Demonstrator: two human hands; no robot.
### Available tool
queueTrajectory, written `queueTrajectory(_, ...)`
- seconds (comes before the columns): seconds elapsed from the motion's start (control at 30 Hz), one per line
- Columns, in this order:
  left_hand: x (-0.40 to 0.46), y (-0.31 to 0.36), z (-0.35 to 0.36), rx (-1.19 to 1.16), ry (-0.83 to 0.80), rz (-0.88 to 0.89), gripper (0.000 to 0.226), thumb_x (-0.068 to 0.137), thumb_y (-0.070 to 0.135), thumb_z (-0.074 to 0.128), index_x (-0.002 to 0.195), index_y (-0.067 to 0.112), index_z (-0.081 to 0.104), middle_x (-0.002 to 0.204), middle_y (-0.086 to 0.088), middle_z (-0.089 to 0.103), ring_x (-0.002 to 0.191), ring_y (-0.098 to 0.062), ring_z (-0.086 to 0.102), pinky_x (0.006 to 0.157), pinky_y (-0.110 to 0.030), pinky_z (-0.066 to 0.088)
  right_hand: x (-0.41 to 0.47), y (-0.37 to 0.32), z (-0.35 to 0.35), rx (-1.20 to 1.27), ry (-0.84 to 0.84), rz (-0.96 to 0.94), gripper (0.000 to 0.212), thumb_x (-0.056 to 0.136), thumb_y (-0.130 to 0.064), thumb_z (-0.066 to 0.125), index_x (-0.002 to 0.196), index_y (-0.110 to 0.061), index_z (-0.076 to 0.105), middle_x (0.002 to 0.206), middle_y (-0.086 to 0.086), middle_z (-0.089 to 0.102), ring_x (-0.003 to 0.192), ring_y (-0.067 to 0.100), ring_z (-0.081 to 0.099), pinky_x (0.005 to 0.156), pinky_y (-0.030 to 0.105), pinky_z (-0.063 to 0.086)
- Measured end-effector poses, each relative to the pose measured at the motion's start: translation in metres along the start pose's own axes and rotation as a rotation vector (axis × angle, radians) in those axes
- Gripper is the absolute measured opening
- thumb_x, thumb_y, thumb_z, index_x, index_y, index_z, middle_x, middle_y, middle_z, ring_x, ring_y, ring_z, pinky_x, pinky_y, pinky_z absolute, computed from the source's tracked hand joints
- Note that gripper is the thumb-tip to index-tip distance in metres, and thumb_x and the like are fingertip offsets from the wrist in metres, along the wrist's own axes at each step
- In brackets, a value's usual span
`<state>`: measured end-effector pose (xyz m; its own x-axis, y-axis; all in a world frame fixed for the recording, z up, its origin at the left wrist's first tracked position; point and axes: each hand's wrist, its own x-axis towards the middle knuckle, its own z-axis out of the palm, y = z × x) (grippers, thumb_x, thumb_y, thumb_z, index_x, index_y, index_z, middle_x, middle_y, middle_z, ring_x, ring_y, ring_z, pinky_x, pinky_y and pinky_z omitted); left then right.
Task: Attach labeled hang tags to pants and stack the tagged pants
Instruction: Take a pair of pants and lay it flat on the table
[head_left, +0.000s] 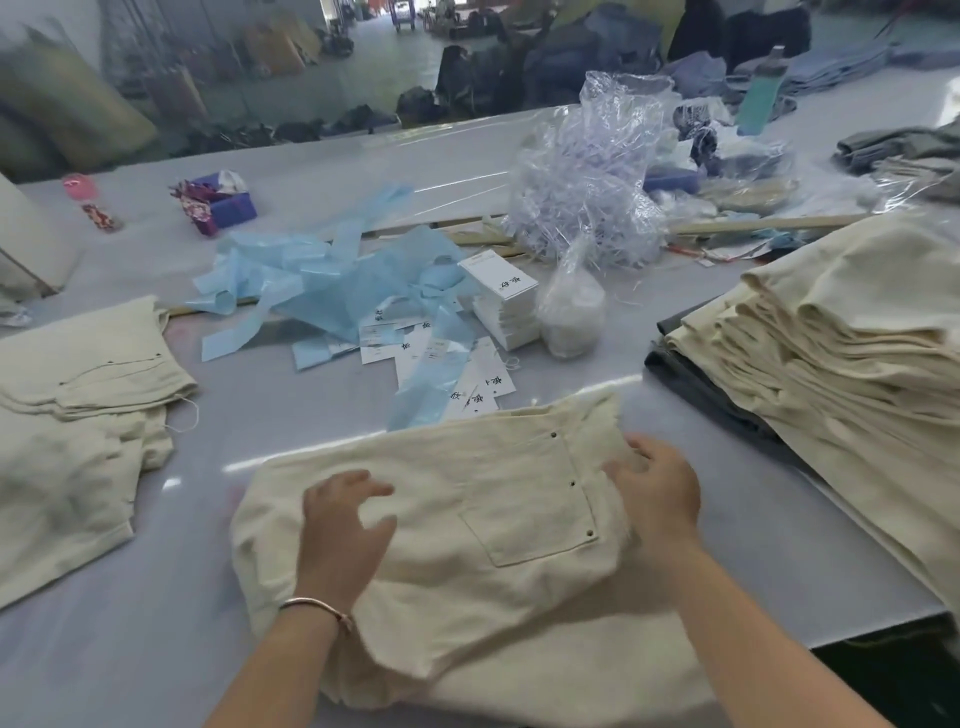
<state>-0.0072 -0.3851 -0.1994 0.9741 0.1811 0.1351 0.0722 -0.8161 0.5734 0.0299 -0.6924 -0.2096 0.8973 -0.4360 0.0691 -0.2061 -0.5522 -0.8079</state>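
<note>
A cream pair of pants (483, 509) lies folded on the table in front of me, back pocket with rivets facing up. My left hand (345, 525) rests on its left part, fingers curled into the fabric. My right hand (657, 488) grips the waistband edge at the right. White hang tags (467, 379) lie loose just beyond the pants. A neat block of tags (506, 299) stands behind them. More cream pants lie at the left (78, 374). A tall stack of cream pants (841, 353) sits at the right.
Light blue plastic strips (322, 280) are strewn across the grey table (156, 623). A clear bag of plastic fasteners (587, 192), a small bag of white string (571, 312), a purple box (223, 205), a teal bottle (763, 93) and dark garments stand farther back.
</note>
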Motion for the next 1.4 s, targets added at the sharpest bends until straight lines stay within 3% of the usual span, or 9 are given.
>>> queueTrajectory(0.1, -0.008, 0.032, 0.026, -0.288, -0.085, -0.051, 0.02, 0.075, 0.007, 0.079, 0.091, 0.017, 0.074, 0.099, 0.004, 0.07, 0.098, -0.015, 0.062, 0.09, -0.028, 0.047, -0.032, -0.011, 0.012, -0.097, 0.026, -0.503, 0.039, 0.063, 0.008, 0.074, 0.092, -0.017, 0.077, 0.08, 0.006, 0.065, 0.067, 0.031, 0.062, 0.06, 0.038, 0.05)
queueTrajectory(0.17, -0.011, 0.054, 0.044, -0.573, -0.214, -0.199, 0.017, 0.078, 0.01, 0.079, 0.094, 0.011, 0.073, 0.086, 0.002, 0.073, 0.083, -0.015, 0.068, 0.073, -0.021, 0.054, -0.051, -0.009, 0.018, -0.182, -0.014, -0.632, 0.046, 0.055, 0.009, 0.075, 0.091, -0.02, 0.077, 0.08, 0.004, 0.064, 0.065, 0.029, 0.061, 0.059, 0.034, 0.046)
queueTrajectory(0.27, -0.015, 0.082, 0.069, -0.933, -0.428, -0.395, 0.019, 0.084, 0.013, 0.073, 0.097, 0.001, 0.068, 0.085, -0.011, 0.074, 0.08, -0.022, 0.072, 0.064, -0.028, 0.057, -0.069, -0.001, 0.022, -0.2, -0.103, -0.661, 0.039, 0.058, -0.002, 0.078, 0.094, -0.018, 0.074, 0.088, 0.003, 0.063, 0.07, 0.026, 0.062, 0.06, 0.034, 0.049)
queueTrajectory(0.37, -0.014, 0.09, 0.085, -1.04, -0.412, -0.454, 0.017, 0.085, 0.007, 0.07, 0.095, -0.005, 0.067, 0.088, -0.021, 0.071, 0.078, -0.026, 0.071, 0.066, -0.032, 0.057, -0.075, 0.0, 0.019, -0.095, -0.171, -0.597, 0.015, 0.078, -0.022, 0.069, 0.091, -0.015, 0.071, 0.092, 0.0, 0.062, 0.08, 0.022, 0.061, 0.069, 0.035, 0.051)
queueTrajectory(0.47, -0.015, 0.091, 0.091, -1.237, -0.47, -0.472, 0.027, 0.078, 0.009, 0.072, 0.1, -0.007, 0.067, 0.094, -0.023, 0.071, 0.085, -0.028, 0.07, 0.075, -0.034, 0.059, -0.065, 0.001, 0.011, 0.047, -0.184, -0.415, 0.013, 0.088, -0.024, 0.065, 0.088, -0.013, 0.071, 0.092, -0.003, 0.061, 0.086, 0.016, 0.06, 0.073, 0.035, 0.051)
queueTrajectory(0.57, -0.018, 0.092, 0.091, -1.387, -0.563, -0.446, 0.032, 0.076, 0.005, 0.069, 0.106, -0.007, 0.068, 0.104, -0.023, 0.07, 0.092, -0.028, 0.07, 0.077, -0.03, 0.058, -0.052, 0.003, 0.004, 0.082, -0.255, -0.346, 0.023, 0.079, -0.03, 0.077, 0.096, -0.016, 0.071, 0.097, -0.006, 0.059, 0.09, 0.011, 0.059, 0.076, 0.027, 0.05)
queueTrajectory(0.83, -0.027, 0.093, 0.088, -1.357, -0.531, -0.464, 0.027, 0.075, 0.0, 0.068, 0.101, -0.007, 0.069, 0.102, -0.024, 0.07, 0.09, -0.029, 0.07, 0.075, -0.031, 0.058, -0.044, 0.008, -0.002, 0.151, -0.33, -0.396, 0.039, 0.066, -0.03, 0.087, 0.101, -0.026, 0.073, 0.109, -0.009, 0.054, 0.103, 0.006, 0.053, 0.083, 0.01, 0.041)
queueTrajectory(1.2, -0.033, 0.094, 0.083, -1.429, -0.616, -0.437, 0.026, 0.076, -0.002, 0.062, 0.1, 0.001, 0.074, 0.106, -0.025, 0.07, 0.096, -0.031, 0.07, 0.078, -0.033, 0.057, -0.044, 0.011, -0.006, 0.163, -0.308, -0.583, 0.014, 0.068, -0.028, 0.086, 0.08, -0.024, 0.079, 0.104, -0.004, 0.064, 0.097, 0.015, 0.057, 0.081, 0.034, 0.051)
queueTrajectory(1.4, -0.017, 0.1, 0.053, -1.024, -0.682, -0.201, 0.027, 0.089, 0.011, 0.06, 0.112, 0.017, 0.073, 0.115, -0.006, 0.071, 0.106, -0.023, 0.068, 0.085, -0.028, 0.055, -0.023, -0.026, -0.019, 0.174, -0.04, -0.61, 0.027, 0.08, -0.037, 0.061, 0.068, -0.014, 0.068, 0.097, -0.001, 0.062, 0.094, 0.014, 0.052, 0.083, 0.038, 0.044)
